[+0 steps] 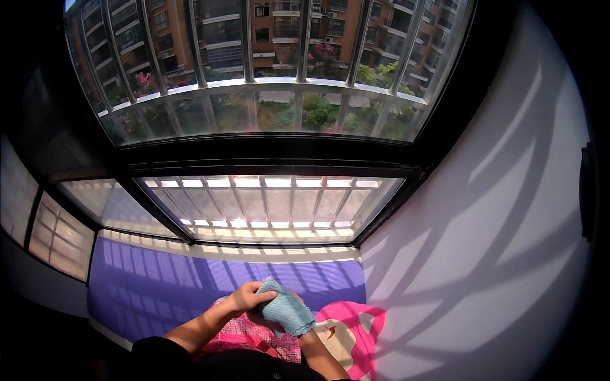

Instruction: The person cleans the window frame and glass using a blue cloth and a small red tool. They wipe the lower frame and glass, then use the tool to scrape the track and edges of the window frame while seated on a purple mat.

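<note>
A soft, blue-green textured cloth [287,310] with a wavy edge wraps over the right hand [298,296], in front of the person's body. The left hand [248,296] grasps the cloth's far end, thumb on top; the right is mostly hidden, so whether it is clenched cannot be told. Beneath lies crinkled pink checked fabric [238,338]; beside the right forearm, a smooth pink-and-cream cushion [367,315]. Beyond, a finely ribbed purple mat [152,279] runs below the glass window [267,203], backed by shiny metal bars [248,44].
</note>
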### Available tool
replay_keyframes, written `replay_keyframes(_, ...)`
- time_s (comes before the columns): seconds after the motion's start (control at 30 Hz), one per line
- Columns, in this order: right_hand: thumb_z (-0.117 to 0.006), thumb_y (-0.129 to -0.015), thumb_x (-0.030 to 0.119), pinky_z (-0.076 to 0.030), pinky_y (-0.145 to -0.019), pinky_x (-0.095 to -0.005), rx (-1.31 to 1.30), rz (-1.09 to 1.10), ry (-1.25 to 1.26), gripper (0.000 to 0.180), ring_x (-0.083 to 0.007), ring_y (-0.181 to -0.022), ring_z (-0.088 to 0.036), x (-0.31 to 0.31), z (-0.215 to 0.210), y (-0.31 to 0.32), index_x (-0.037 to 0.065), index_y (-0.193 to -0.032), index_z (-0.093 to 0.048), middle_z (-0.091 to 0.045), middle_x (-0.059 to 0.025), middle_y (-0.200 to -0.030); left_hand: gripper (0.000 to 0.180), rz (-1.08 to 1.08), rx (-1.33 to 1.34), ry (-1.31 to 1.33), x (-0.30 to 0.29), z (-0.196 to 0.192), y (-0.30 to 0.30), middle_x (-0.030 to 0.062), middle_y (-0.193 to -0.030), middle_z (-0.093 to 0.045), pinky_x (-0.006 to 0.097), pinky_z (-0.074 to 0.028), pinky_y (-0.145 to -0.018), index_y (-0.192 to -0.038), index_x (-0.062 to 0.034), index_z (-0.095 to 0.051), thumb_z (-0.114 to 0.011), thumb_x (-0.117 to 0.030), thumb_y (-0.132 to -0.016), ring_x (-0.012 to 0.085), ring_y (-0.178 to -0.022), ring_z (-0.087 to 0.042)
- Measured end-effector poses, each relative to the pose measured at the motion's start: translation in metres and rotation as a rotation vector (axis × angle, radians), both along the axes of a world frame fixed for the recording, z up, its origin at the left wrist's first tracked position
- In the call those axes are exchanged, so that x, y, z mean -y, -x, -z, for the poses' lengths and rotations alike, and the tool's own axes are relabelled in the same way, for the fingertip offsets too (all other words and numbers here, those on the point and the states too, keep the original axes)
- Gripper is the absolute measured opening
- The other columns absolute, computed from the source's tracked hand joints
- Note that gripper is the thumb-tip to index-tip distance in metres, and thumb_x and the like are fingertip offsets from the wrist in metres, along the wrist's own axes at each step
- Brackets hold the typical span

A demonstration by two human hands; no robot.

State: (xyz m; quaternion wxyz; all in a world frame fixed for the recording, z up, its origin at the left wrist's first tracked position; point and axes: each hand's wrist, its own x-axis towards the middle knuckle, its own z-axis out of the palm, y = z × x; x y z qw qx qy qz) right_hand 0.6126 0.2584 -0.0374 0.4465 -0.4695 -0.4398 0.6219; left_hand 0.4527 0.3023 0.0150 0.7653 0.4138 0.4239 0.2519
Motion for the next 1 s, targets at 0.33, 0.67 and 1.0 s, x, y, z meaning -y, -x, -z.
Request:
replay_keyframes(0.33, -0.066, -0.08, 0.011, -0.047, -0.075, -0.0256, 0.117, 0.153, -0.265, 0.027, -0.0122, -0.087, -0.055, -0.031, 0.026, 0.048, 0.002, -0.104, -0.056, -0.059, -0.0046, -0.094, 0.025, -0.255, -0.344, -0.423, -0.033, 0.01, 0.057, 0.0082, -0.083, -0.066, 0.027, -0.048, -0.068, -0.092, 0.0017, -0.067, -0.071, -0.019, -0.078, 0.0115, -0.075, -0.06)
replay_keyframes(0.67, -0.051, -0.09, 0.019, -0.044, -0.09, -0.0314, -0.82, 0.005, 0.346, 0.05, -0.0199, -0.104, -0.055, -0.095, 0.002, 0.216, 0.0, -0.133, -0.034, -0.052, -0.0119, -0.118, 0.019, -0.468, -0.132, -0.554, -0.117, 0.058, 0.228, 0.0051, -0.085, -0.064, 0.023, -0.046, -0.067, -0.1, 0.0008, -0.063, -0.062, -0.011, -0.086, 0.01, -0.075, -0.059)
replay_keyframes(1.0, -0.043, -0.095, 0.029, -0.047, -0.088, -0.0394, -0.892, 0.364, -0.121, 0.04, -0.0261, -0.102, -0.057, -0.136, -0.037, 0.27, 0.001, -0.124, -0.044, -0.057, -0.0138, -0.114, 0.01, -0.715, 0.011, -0.13, -0.046, 0.114, 0.391, 0.0098, -0.082, -0.058, 0.031, -0.054, -0.067, -0.096, 0.001, -0.052, -0.051, 0.002, -0.086, 0.018, -0.072, -0.061)
